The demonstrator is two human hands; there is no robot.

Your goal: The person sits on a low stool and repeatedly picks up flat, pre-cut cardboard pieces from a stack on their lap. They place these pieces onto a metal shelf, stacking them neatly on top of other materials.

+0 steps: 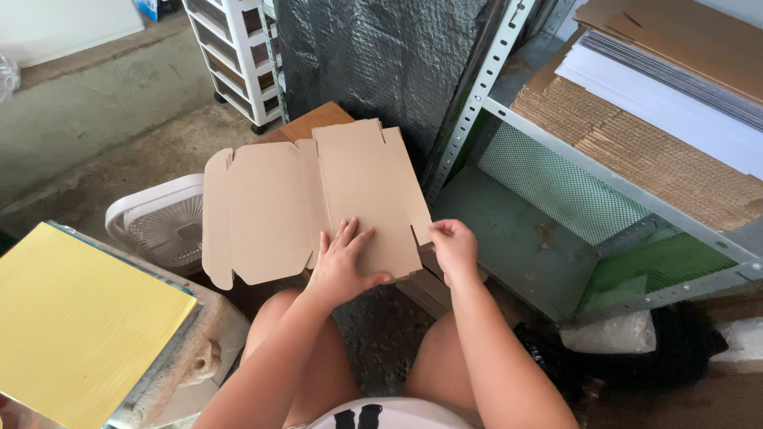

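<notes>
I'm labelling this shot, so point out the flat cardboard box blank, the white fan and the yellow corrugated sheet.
flat cardboard box blank (274, 199), head view, middle of its left panel
white fan (163, 226), head view, front grille
yellow corrugated sheet (75, 330), head view, centre of its top face

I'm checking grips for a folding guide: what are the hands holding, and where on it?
A flat cardboard box blank: the left hand presses flat on its near panel, the right hand pinches its near right edge flap.

A plain tan cardboard sheet (318, 199) is showing under both hands; left of them, a ruled yellow pad (75, 326) is lying.
</notes>
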